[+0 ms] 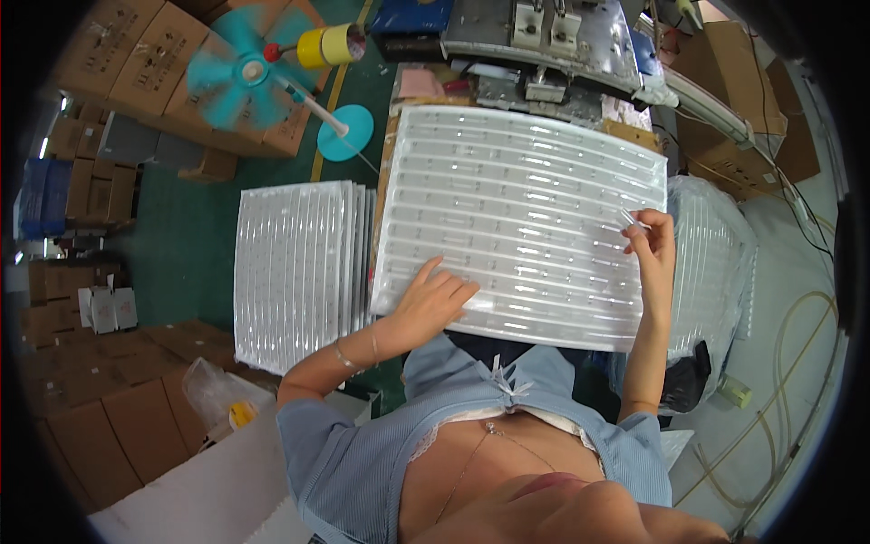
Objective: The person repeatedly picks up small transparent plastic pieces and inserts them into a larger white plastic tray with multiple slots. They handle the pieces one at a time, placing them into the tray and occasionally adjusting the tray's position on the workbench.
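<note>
A large white plastic tray (507,204) with many long parallel grooves lies in front of me, with small pieces sitting in rows along the grooves. My left hand (432,297) rests on its near left part, fingers apart and partly bent, with nothing visible in them. Over the tray's right edge, my right hand (654,238) pinches a small, slim, clear piece (629,218) between thumb and fingers. The piece is too small to name more exactly.
Beyond the tray stands a metal bench machine (553,41). Similar trays (294,272) are stacked at the left, and plastic-wrapped trays (707,258) at the right. A turquoise fan (252,72) with blurred blades stands far left, near cardboard boxes (163,59).
</note>
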A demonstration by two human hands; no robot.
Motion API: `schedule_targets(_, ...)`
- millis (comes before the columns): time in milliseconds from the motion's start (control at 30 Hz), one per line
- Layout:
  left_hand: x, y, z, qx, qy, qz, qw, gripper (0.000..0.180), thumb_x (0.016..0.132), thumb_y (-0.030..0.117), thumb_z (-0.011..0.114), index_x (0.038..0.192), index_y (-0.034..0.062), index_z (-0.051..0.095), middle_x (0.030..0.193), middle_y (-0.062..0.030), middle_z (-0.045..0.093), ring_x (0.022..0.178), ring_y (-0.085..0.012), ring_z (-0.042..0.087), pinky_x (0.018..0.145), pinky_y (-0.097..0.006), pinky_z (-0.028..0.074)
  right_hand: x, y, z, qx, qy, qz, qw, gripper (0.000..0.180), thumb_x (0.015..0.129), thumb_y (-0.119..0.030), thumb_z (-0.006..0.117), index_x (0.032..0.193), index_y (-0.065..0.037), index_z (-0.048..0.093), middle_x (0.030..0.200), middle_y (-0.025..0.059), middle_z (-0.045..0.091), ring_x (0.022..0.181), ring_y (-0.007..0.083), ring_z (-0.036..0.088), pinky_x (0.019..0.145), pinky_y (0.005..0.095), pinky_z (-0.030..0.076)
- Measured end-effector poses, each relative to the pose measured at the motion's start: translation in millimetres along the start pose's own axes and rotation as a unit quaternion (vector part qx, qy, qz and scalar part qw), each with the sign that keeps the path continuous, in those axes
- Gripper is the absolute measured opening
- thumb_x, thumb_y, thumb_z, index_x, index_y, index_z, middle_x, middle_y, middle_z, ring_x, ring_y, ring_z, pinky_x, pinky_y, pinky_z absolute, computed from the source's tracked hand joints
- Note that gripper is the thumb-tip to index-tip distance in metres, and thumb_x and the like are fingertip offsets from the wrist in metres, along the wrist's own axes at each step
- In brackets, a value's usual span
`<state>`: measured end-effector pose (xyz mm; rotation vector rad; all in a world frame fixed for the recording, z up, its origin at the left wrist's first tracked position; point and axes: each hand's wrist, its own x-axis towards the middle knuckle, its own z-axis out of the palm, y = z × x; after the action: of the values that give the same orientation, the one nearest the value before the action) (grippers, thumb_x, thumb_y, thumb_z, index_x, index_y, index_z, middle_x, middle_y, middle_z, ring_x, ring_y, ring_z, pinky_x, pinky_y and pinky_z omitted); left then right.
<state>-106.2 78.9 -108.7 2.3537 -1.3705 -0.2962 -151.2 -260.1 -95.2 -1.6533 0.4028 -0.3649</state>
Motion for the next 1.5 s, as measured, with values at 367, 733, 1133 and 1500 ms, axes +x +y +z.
schedule_targets(367, 252, -18, -123, 0.078, 0.411, 0.096, 0.903, 0.040, 0.080, 0.029, 0.063, 0.117, 0.0136, 0.059, 0.097, -0.0100, 0.059, 0.087, -0.0276, 0.052, 0.078, -0.037, 0.039, 83, -45, -36, 0.022, 0.132, -0.135, 0.982, 0.017, 0.088, -0.009, 0.057, 0.104, -0.004, 0.054, 0.113, 0.0081, 0.057, 0.098, 0.0162, 0.060, 0.071, 0.0237, 0.051)
schedule_targets(733, 265, -35, -140, 0.094, 0.453, 0.092, 0.882, 0.023, 0.076, 0.017, 0.066, 0.098, 0.0108, 0.062, 0.077, -0.0040, 0.058, 0.071, -0.0197, 0.052, 0.066, -0.030, 0.039, 192, -98, 67, -0.210, 0.122, -0.360, 0.901, 0.015, 0.080, -0.013, 0.066, 0.091, -0.004, 0.060, 0.091, 0.0098, 0.058, 0.077, 0.0206, 0.063, 0.063, 0.0299, 0.051)
schedule_targets(1133, 35, -50, -77, -0.555, 0.292, -0.268, 0.731, 0.019, 0.091, 0.012, 0.043, 0.104, 0.0009, 0.051, 0.091, -0.0108, 0.058, 0.083, -0.0152, 0.058, 0.075, -0.023, 0.046, 247, -81, 76, -0.405, 0.189, -0.447, 0.775, 0.030, 0.082, -0.033, 0.064, 0.096, -0.006, 0.063, 0.082, 0.0087, 0.063, 0.073, 0.0242, 0.061, 0.064, 0.0366, 0.046)
schedule_targets(1500, -4, 13, 0, -0.028, 0.138, -0.016, 0.990, 0.016, 0.073, 0.009, 0.055, 0.088, 0.0087, 0.060, 0.084, -0.0062, 0.052, 0.078, -0.0210, 0.050, 0.066, -0.031, 0.041, -39, -10, 71, -0.436, -0.204, -0.293, 0.826, 0.025, 0.070, -0.024, 0.072, 0.091, -0.012, 0.063, 0.085, 0.0025, 0.054, 0.078, 0.0201, 0.052, 0.067, 0.0340, 0.033)
